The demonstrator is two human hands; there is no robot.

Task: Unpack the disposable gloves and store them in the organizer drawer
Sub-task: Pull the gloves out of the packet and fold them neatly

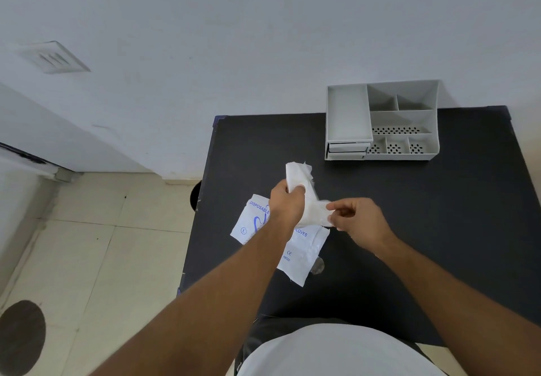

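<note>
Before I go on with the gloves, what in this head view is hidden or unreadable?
- Glove packet: the left hand and forearm cover the middle of its print.
- Folded gloves: count unclear, a bunched translucent wad partly behind both hands; right hand.
- Organizer drawers: only thin fronts show, contents hidden.
- Small translucent scrap: too small to identify.

Soft even daylight, wide-angle edge distortion.

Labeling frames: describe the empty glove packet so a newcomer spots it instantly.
On the black table, look at the near left part, under the left hand. The glove packet lies flat there, white with blue "DISPOSABLE GLOVES" print, unlike the plain crumpled gloves held above it.
</note>
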